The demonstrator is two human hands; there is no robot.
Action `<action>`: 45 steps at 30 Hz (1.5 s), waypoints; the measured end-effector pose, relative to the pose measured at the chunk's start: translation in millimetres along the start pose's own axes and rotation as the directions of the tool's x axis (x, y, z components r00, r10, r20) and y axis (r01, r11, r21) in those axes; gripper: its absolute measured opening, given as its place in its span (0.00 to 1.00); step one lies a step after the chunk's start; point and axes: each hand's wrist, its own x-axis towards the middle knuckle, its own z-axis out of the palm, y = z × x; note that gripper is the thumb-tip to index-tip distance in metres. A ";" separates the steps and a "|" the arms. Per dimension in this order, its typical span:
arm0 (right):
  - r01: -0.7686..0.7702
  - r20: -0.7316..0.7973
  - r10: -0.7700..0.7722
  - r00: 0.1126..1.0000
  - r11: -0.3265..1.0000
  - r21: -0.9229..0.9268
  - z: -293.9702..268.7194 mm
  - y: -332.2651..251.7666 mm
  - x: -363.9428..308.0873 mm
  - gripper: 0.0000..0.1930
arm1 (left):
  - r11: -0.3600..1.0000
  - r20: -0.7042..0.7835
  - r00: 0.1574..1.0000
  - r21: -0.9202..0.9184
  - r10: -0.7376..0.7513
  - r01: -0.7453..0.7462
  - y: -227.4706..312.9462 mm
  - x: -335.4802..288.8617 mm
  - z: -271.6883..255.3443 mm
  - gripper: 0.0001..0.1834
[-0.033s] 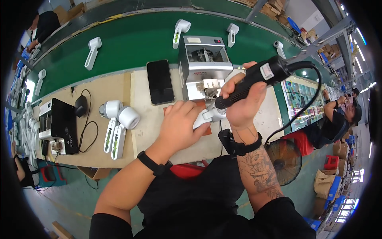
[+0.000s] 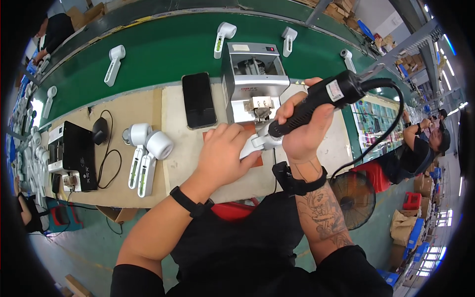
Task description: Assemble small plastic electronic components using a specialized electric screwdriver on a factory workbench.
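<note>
My right hand (image 2: 310, 129) is wrapped round a black electric screwdriver (image 2: 316, 105) with a cord at its rear end. The screwdriver slants down to the left, and its tip end meets a white handheld device (image 2: 254, 144). My left hand (image 2: 223, 152) presses that device down on a reddish-brown mat (image 2: 257, 162), with the fingers over it and the thumb along its near side. Much of the device lies hidden under my hands. Just beyond them stands a grey screw-feeder machine (image 2: 257, 81) with an open top and a metal outlet (image 2: 260, 107) at its front.
Two white devices with round heads (image 2: 160, 144) lie left of my hands. A black phone (image 2: 199, 100) rests beside the machine. Further left are a black box-shaped machine (image 2: 79, 157) and a cable. Several similar devices lie on the green belt (image 2: 163, 52). A floor fan (image 2: 352, 200) stands at right.
Inside the open top of the grey machine, the metal part appears turned. My hands, the screwdriver and the device hold nearly the same place.
</note>
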 end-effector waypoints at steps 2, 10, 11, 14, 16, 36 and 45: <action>-0.018 -0.013 0.018 1.000 1.000 0.016 -4.9 -3.7 -8.5 0.39 | 1.000 0.008 1.000 -0.004 0.001 -0.001 0.0 1.4 1.1 0.22; -0.044 -0.021 0.045 0.999 0.998 0.046 -15.3 -5.4 -21.6 0.39 | 1.000 0.024 1.000 0.016 0.007 -0.007 3.1 1.6 6.5 0.22; -0.047 -0.022 0.048 0.999 0.998 0.049 -15.4 -4.6 -22.2 0.39 | 1.000 0.026 1.000 0.021 0.005 -0.005 3.4 1.6 6.6 0.22; -0.022 -0.011 0.022 1.000 0.999 0.036 -15.3 -4.1 -22.0 0.39 | 1.000 0.030 1.000 0.025 0.002 -0.003 3.8 2.0 6.3 0.22; -0.031 0.000 0.031 1.000 0.999 0.036 -15.9 -5.0 -21.6 0.40 | 1.000 0.029 1.000 0.024 0.003 -0.004 2.9 2.2 7.1 0.22; 0.053 -0.084 -0.034 0.996 0.969 0.243 -54.9 -11.3 -33.8 0.34 | 0.996 0.105 0.994 0.080 0.021 -0.029 6.1 -0.7 10.0 0.31; 0.218 0.012 -0.221 0.975 0.970 0.108 -112.0 -142.8 10.3 0.50 | 0.999 0.079 0.997 0.036 0.023 -0.026 18.6 8.5 10.8 0.24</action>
